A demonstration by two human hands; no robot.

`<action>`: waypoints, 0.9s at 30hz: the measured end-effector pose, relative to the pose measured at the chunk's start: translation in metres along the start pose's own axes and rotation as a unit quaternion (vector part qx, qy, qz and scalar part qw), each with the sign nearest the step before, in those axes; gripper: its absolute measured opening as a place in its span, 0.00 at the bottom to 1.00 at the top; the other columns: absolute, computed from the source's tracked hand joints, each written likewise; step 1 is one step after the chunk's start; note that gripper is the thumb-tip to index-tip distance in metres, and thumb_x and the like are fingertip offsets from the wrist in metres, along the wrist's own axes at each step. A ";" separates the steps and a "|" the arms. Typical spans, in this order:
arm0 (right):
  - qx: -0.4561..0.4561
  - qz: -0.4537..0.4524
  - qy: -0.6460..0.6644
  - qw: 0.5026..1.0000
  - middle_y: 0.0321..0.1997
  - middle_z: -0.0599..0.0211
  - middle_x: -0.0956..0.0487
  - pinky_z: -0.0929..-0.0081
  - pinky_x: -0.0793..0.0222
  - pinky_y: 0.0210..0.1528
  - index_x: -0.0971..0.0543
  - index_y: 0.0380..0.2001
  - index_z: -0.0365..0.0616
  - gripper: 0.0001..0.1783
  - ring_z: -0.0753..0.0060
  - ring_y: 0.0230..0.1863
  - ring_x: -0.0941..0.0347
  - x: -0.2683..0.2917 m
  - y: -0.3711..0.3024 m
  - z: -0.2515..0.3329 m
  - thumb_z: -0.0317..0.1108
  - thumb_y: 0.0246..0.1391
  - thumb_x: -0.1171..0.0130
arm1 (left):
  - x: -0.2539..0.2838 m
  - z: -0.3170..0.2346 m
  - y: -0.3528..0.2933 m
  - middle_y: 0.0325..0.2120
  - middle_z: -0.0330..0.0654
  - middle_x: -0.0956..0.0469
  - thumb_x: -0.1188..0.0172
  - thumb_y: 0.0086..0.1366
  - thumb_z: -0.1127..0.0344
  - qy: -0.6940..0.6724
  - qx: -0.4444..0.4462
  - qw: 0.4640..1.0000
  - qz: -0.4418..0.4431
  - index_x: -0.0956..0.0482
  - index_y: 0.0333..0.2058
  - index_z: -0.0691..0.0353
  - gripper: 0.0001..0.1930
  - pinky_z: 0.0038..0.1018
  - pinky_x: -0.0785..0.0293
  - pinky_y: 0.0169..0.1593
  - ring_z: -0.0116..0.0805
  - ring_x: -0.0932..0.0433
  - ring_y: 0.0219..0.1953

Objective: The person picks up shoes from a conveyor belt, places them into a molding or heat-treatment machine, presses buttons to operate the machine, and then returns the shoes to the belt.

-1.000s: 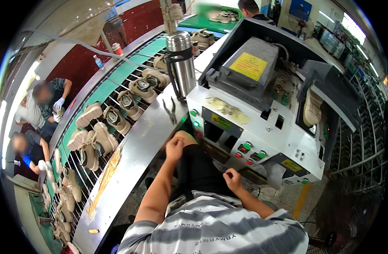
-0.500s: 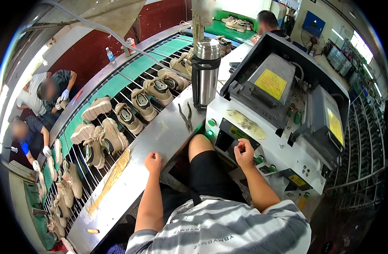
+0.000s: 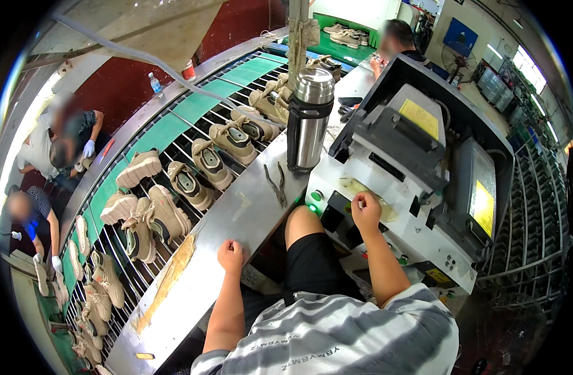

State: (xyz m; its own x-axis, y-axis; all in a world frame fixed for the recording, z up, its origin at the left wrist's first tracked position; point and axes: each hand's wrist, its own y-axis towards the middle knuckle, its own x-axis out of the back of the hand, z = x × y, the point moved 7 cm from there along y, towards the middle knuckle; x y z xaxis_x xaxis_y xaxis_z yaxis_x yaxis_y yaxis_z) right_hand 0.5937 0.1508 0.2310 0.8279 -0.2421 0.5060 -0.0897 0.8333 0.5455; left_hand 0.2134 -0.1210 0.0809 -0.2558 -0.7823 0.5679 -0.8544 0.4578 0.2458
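My left hand is closed in a loose fist at the edge of the metal ledge, and no object shows in it. My right hand is raised over the white front of a machine, its fingers curled in and nothing visible between them. A glowing green button sits on the panel to its left. Dark pliers lie on the ledge, beside a steel thermos flask with a black handle. The machine carries two dark housings with yellow labels; the left housing is tilted up.
Left of the ledge, a curved rod conveyor with a green strip carries several beige shoes and pale soles. People work along its far side. Another person sits behind the machine. A hose hangs overhead; dark racks stand right.
My right hand has risen along the machine's front, fingers still curled. The machine's left housing has tilted up. My left hand stays closed near the ledge edge. The head view has shifted slightly.
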 end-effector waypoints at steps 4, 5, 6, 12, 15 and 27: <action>0.011 -0.043 -0.111 0.993 0.41 0.60 0.26 0.59 0.34 0.49 0.27 0.41 0.46 0.20 0.52 0.45 0.31 0.005 0.036 -0.010 0.32 0.40 0.38 | -0.004 0.007 0.000 0.17 0.43 0.25 0.42 0.53 0.65 0.007 0.008 1.000 0.002 0.22 0.23 0.62 0.07 0.33 0.31 0.28 0.40 0.26 0.21; 0.010 -0.074 -0.139 0.988 0.43 0.57 0.27 0.58 0.35 0.51 0.28 0.44 0.46 0.24 0.50 0.47 0.32 0.012 0.050 -0.008 0.34 0.39 0.37 | -0.003 0.009 -0.001 0.17 0.43 0.25 0.42 0.53 0.65 0.007 0.013 1.000 0.005 0.22 0.23 0.62 0.07 0.33 0.31 0.28 0.40 0.26 0.21; 0.009 -0.104 -0.166 0.981 0.44 0.55 0.28 0.57 0.37 0.53 0.29 0.46 0.47 0.27 0.48 0.49 0.33 0.018 0.067 -0.005 0.35 0.39 0.36 | -0.002 0.010 -0.001 0.17 0.43 0.25 0.42 0.53 0.65 0.006 0.019 1.000 0.008 0.22 0.23 0.62 0.07 0.33 0.31 0.28 0.40 0.26 0.21; -0.177 -0.076 -0.307 0.932 0.61 0.57 0.33 0.57 0.42 0.61 0.32 0.56 0.50 0.44 0.51 0.59 0.37 0.027 0.181 -0.084 0.56 0.35 0.33 | 0.002 0.014 0.001 0.17 0.43 0.25 0.42 0.53 0.65 0.012 0.016 1.000 0.002 0.21 0.23 0.61 0.07 0.32 0.30 0.28 0.40 0.26 0.21; -0.259 0.002 -0.267 0.928 0.65 0.59 0.35 0.61 0.44 0.63 0.32 0.58 0.52 0.45 0.54 0.64 0.40 0.019 0.203 -0.115 0.61 0.36 0.36 | 0.003 0.015 0.001 0.17 0.43 0.25 0.42 0.52 0.65 0.012 0.031 0.999 0.011 0.20 0.24 0.62 0.07 0.32 0.30 0.28 0.40 0.26 0.21; -0.326 0.098 -0.188 0.921 0.64 0.52 0.36 0.70 0.40 0.60 0.29 0.55 0.43 0.46 0.57 0.64 0.41 0.100 0.314 -0.262 0.48 0.26 0.34 | -0.013 0.015 -0.002 0.16 0.41 0.25 0.42 0.52 0.64 -0.073 0.045 0.996 0.038 0.20 0.24 0.62 0.08 0.29 0.30 0.28 0.36 0.26 0.20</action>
State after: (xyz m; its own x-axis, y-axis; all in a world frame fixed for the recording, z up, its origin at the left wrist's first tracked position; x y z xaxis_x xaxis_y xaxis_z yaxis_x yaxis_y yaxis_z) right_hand 0.7931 0.5186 0.2775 0.5694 -0.1071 0.8151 0.2360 0.9710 -0.0373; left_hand 0.2112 -0.1185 0.0612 -0.3783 -0.8036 0.4596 -0.8660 0.4826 0.1311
